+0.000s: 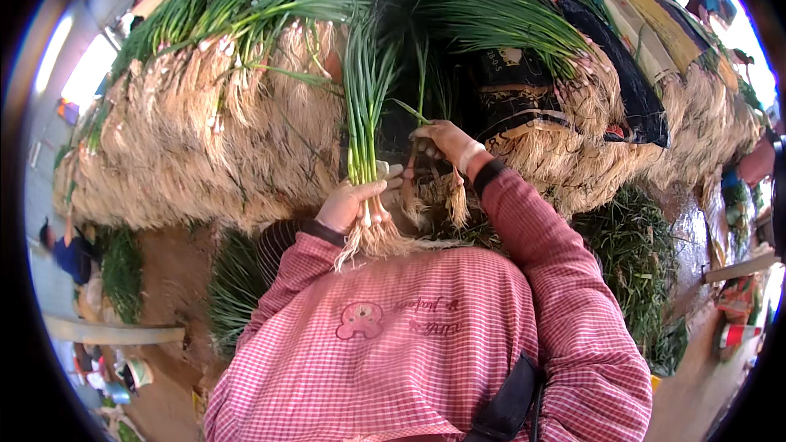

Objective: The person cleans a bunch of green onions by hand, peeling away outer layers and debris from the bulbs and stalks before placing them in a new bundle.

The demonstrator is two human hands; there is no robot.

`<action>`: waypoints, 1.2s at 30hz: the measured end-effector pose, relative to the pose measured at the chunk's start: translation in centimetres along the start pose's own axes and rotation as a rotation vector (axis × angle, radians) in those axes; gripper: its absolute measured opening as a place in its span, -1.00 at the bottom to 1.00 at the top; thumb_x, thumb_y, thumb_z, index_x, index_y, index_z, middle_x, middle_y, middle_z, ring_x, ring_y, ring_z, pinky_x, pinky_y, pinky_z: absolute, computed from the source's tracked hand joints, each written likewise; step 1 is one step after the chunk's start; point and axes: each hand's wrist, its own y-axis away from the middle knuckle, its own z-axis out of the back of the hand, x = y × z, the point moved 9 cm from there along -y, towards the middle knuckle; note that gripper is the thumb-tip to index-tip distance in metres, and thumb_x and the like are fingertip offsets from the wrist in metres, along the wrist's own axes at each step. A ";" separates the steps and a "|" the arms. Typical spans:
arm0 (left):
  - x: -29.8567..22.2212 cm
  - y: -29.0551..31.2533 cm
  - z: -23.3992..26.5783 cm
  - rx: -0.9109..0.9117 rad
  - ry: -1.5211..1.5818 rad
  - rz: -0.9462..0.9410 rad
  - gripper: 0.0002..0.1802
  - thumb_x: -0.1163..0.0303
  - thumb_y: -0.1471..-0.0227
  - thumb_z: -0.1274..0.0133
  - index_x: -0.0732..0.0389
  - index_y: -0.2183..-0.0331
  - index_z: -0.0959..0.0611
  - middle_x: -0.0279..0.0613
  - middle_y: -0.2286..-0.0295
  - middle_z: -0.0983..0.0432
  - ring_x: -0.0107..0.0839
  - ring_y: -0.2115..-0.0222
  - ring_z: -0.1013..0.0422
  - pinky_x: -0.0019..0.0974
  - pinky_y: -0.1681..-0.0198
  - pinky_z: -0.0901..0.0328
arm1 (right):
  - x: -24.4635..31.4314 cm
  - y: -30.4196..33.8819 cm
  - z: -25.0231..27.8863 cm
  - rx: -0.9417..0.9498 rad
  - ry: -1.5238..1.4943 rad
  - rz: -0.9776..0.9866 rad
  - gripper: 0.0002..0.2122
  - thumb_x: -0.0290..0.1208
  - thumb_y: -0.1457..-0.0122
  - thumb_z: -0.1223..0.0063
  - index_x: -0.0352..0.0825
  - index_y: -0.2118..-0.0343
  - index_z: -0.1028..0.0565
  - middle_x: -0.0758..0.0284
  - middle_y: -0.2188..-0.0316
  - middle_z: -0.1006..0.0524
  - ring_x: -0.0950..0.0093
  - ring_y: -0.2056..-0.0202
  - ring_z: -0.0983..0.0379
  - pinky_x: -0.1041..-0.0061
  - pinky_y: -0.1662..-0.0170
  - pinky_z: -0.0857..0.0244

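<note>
My left hand (348,203) is closed around an upright bunch of green garlic (360,135), its long leaves pointing away from me. The pale bulbs and stringy roots hang below my fingers, near my chest. Whitish covering shows on some of my fingers. To the right, my right hand (446,143) is closed on a thin green garlic stalk, whose leaf end sticks out past the fingers. Below that hand a small root end (457,200) dangles. Whether it belongs to the same stalk is hard to tell.
A large heap of green garlic (213,131) stands at the left, roots facing me. Another root heap (557,172) at the right carries a loose bundle (524,20) and dark printed sacks (516,86). Cut leaves (630,270) lie on the floor at the right. Other people are at both edges.
</note>
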 end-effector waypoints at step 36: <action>-3.3 -1.1 -3.8 0.537 0.532 -0.026 -0.71 0.58 -0.05 -0.05 0.22 0.14 -0.45 0.00 0.11 -0.45 -0.30 0.23 -0.47 -0.31 0.33 -0.53 | -6.7 9.6 2.0 -0.137 0.103 0.139 -0.73 -0.25 -0.17 -0.13 -0.40 0.27 -0.53 0.26 0.39 -0.60 0.31 0.39 -0.53 0.40 0.25 -0.39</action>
